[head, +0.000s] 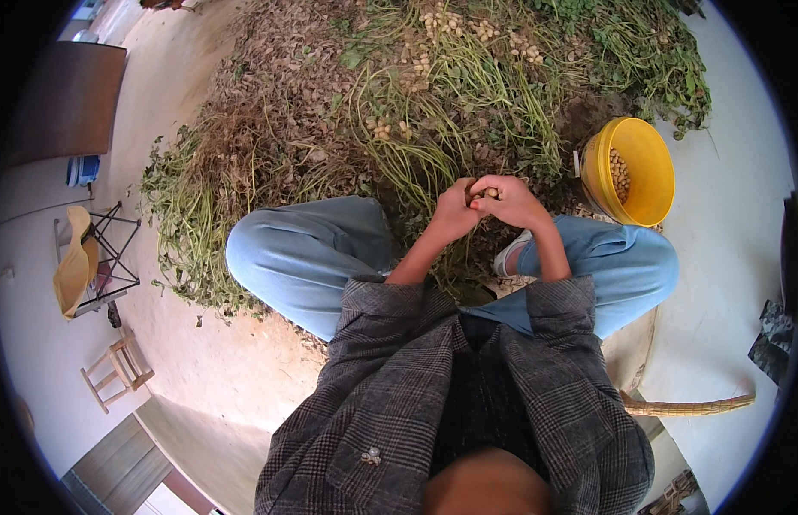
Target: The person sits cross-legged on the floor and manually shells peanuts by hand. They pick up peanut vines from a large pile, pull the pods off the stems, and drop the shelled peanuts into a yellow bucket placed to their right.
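My left hand [455, 209] and my right hand [511, 203] meet above my lower legs, their fingers curled around several peanuts in the shell [491, 192]. Beneath and beyond them spreads a large heap of uprooted peanut plants [412, 154] with green stems, dry leaves and roots. Clusters of peanuts [443, 23] lie on the heap farther out, and a smaller cluster [381, 130] lies nearer. A yellow plastic bucket [642, 174] is tilted with its mouth towards me, right of my right hand, and holds many peanuts.
My bent knees in jeans flank my hands. At the left stand a small wooden stool [121, 372] and a folding frame chair [109, 257] with a straw hat [74, 261] on it. A curved woven straw edge [692, 405] shows at the lower right, by the white wall.
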